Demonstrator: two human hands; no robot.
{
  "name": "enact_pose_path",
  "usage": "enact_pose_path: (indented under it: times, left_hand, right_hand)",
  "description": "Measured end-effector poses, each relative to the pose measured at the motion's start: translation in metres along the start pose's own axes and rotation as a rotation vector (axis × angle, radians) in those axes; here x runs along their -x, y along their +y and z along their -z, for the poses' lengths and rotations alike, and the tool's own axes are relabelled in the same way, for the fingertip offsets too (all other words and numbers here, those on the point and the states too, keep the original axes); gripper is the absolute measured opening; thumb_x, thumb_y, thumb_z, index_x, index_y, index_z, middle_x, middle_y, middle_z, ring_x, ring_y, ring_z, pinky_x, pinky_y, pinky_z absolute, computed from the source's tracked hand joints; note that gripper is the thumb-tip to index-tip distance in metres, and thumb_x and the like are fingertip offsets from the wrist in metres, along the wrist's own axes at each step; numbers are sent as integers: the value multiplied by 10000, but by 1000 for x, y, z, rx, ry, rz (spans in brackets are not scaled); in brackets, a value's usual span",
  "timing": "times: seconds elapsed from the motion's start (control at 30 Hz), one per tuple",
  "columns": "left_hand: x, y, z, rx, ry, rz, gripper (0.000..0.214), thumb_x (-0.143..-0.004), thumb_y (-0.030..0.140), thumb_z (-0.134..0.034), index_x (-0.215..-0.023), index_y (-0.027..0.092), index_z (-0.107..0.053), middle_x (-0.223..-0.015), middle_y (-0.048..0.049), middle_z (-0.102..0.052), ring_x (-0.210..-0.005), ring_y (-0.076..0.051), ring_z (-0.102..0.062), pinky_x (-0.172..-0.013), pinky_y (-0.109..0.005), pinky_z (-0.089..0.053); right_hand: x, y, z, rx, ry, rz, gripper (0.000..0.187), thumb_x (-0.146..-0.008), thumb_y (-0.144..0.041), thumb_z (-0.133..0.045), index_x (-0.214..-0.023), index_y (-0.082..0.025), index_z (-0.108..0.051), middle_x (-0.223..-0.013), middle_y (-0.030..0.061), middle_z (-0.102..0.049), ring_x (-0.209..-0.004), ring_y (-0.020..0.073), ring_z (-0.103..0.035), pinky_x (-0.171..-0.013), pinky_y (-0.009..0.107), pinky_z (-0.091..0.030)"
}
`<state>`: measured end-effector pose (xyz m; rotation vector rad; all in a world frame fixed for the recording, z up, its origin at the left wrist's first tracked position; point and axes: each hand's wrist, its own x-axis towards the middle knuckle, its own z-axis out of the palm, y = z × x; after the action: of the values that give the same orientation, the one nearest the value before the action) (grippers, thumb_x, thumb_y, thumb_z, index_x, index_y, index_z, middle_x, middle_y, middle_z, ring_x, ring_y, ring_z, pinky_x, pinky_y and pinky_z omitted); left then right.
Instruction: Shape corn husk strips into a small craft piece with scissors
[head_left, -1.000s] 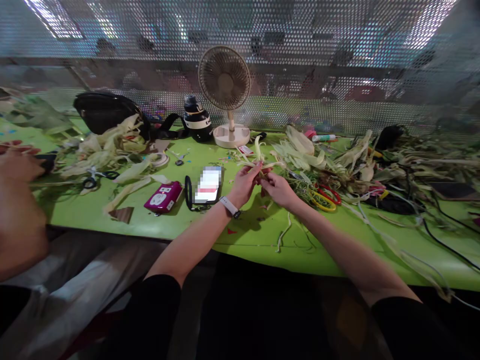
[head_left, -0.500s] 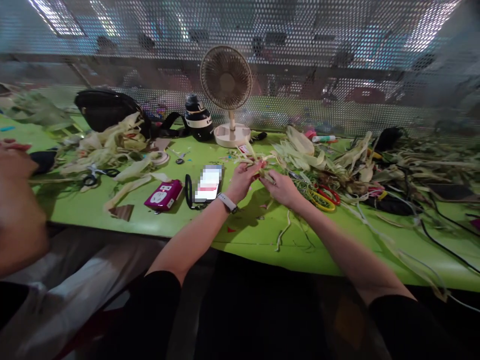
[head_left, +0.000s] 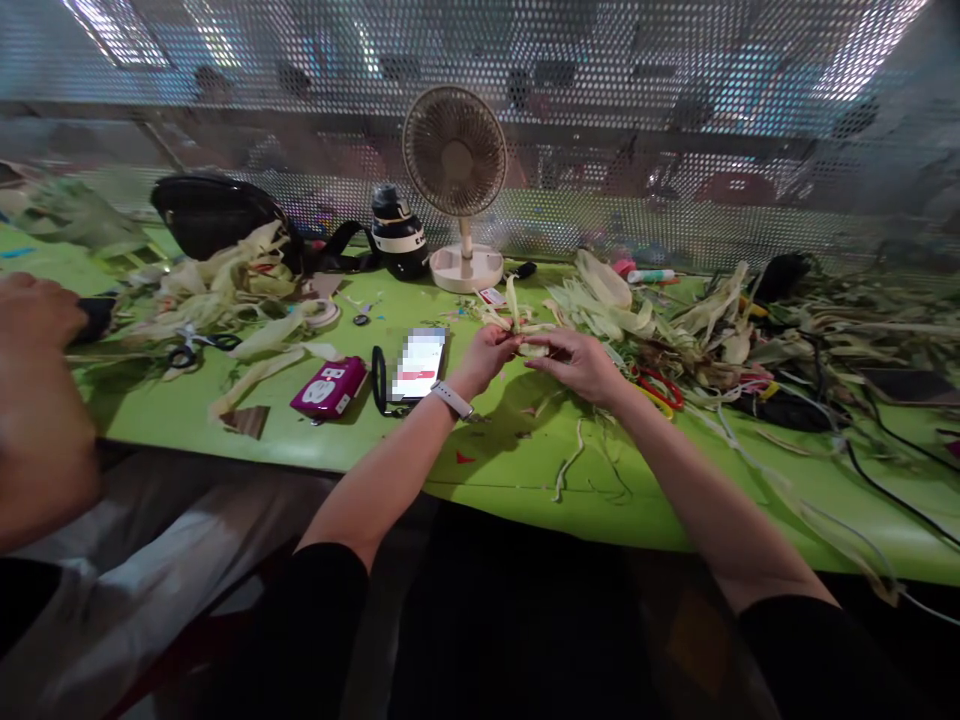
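Note:
Pale strips of corn husk (head_left: 513, 296) stick up and out between my two hands above the green table. My left hand (head_left: 486, 358), with a light watch band on its wrist, pinches the husk bundle near its middle. From the other side, my right hand (head_left: 571, 364) grips a pale rounded part of the same husk piece between thumb and fingers. The fingers partly hide how the strips are joined. Just left of my left hand lies a phone (head_left: 421, 362) with a lit screen.
A fan (head_left: 456, 150) and a dark bottle (head_left: 399, 240) stand at the back. Husk heaps (head_left: 607, 295) lie right, beside red-and-yellow handles (head_left: 660, 390) and cables. Leftward are a purple pouch (head_left: 328, 388), scissors (head_left: 191, 347), a tape roll (head_left: 322, 314), a black bag (head_left: 217, 215) and another person's hand (head_left: 37, 320).
My right hand has turned and its fingers have straightened over the husk piece. The husk strips now stand more upright and spread out. The other person's hand has shifted slightly.

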<state>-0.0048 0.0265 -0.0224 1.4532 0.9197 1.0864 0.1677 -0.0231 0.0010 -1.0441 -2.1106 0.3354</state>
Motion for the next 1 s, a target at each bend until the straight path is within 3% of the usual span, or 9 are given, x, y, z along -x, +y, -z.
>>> enact_pose_path:
  times: [0.17,0.37,0.67,0.83,1.0]
  left_hand:
    - [2,8,-1,25,-36,31,123,-740,215,-722,-718,161,-614,-617,8,-621,-564,-101,-553,-580,-234,-419]
    - [3,14,-3,14,-4,-4,100,-775,155,-663,-869,172,-633,-678,14,-652,-606,-99,-588,-596,-216,-449]
    - [1,5,-4,21,-136,-55,184,-760,268,-708,-864,178,-585,-728,17,-613,-669,-110,-591,-679,-251,-491]
    - [3,3,-4,-38,-190,-104,194,-767,259,-687,-928,175,-617,-754,5,-620,-689,-118,-591,-717,-271,-504]
    - [5,5,-2,0,-266,-101,285,-764,243,-683,-1037,182,-626,-809,-23,-664,-721,-132,-614,-712,-272,-515]
  right_hand:
    - [1,7,7,116,136,-43,258,-912,-348,-596,-1068,-190,-726,-980,92,-739,-879,221,-670,-801,354,-511]
    - [0,20,10,237,92,-105,193,-925,-280,-549,-1000,-184,-698,-961,103,-717,-904,241,-658,-817,374,-509]
    - [0,9,11,192,160,-38,212,-926,-325,-539,-1032,-198,-672,-923,82,-709,-812,228,-631,-742,346,-479]
    - [-1,8,14,259,183,-38,252,-950,-391,-518,-841,-205,-649,-818,81,-681,-820,236,-613,-757,348,-461]
    - [0,9,7,124,252,-162,253,-934,-451,-532,-920,-211,-612,-829,69,-669,-762,228,-617,-720,376,-496]
